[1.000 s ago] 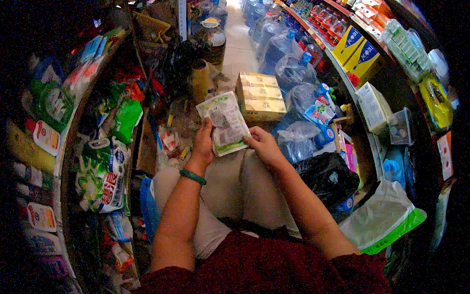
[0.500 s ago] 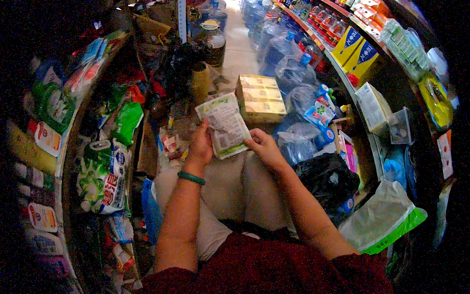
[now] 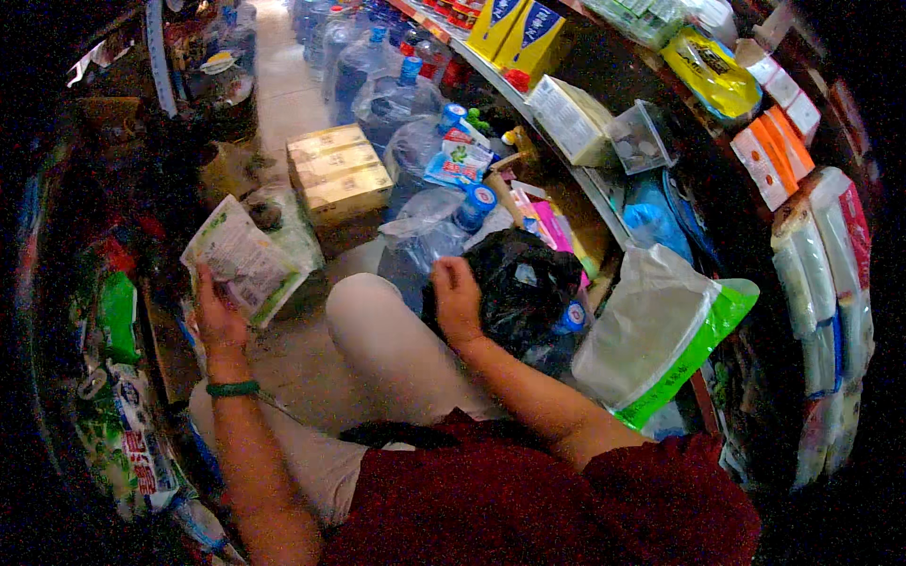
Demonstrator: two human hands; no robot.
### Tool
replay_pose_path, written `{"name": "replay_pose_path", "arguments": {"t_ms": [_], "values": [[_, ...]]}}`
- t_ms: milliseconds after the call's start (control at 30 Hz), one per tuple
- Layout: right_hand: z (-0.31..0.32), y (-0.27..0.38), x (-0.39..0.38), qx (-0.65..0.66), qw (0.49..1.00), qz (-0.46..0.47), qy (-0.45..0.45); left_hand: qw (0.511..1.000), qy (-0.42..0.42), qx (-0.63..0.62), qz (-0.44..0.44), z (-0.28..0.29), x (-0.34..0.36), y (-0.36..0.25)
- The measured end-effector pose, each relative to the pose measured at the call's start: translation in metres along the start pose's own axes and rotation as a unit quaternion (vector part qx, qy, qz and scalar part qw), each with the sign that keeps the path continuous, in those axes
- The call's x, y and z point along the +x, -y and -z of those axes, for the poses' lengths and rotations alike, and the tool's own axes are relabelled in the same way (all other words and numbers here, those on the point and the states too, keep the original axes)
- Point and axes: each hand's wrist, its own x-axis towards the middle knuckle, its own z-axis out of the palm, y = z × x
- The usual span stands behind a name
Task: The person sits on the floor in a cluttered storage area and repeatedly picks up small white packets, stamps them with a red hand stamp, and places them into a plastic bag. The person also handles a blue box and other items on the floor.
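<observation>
My left hand (image 3: 223,321), a green bracelet at its wrist, grips the lower left edge of a flat white and green packet (image 3: 243,257) with small print. The packet tilts beside a clear plastic bag (image 3: 294,226). My right hand (image 3: 459,304) is off the packet, its fingers curled in with nothing seen in them. It is over the left side of a black plastic bag (image 3: 517,274), next to a clear blue water jug (image 3: 412,247). I cannot tell whether it touches either. To its right lies a large whitish plastic bag with a green edge (image 3: 646,330).
Ahead on the floor stands a block of cream boxes (image 3: 342,179). Large water jugs (image 3: 363,68) line the aisle. A shelf on the right carries yellow and blue boxes (image 3: 514,40), a white carton (image 3: 570,118) and a clear plastic tub (image 3: 642,138). Packaged goods (image 3: 127,415) crowd the left.
My right hand has let go of the packet and moved right, toward the black bag. My left hand keeps the packet. The view has swung to the right.
</observation>
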Motion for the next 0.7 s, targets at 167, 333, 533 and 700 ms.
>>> {"name": "replay_pose_path", "arguments": {"t_ms": [167,333,533,700], "values": [[0.065,-0.06,0.01,-0.081,0.963,-0.103,-0.234,0.999,-0.014,0.001,0.044,0.008,0.007,0.0],[0.097,-0.135,0.02,-0.189,0.924,-0.19,-0.274,0.999,0.018,0.008,0.031,0.012,0.013,0.01],[0.097,-0.084,0.058,-0.505,0.843,-0.184,0.004,0.999,0.022,0.006,0.034,0.014,0.009,-0.001],[0.119,-0.133,0.066,-0.541,0.839,-0.053,-0.023,0.999,0.022,-0.009,0.041,0.01,0.009,0.0]]}}
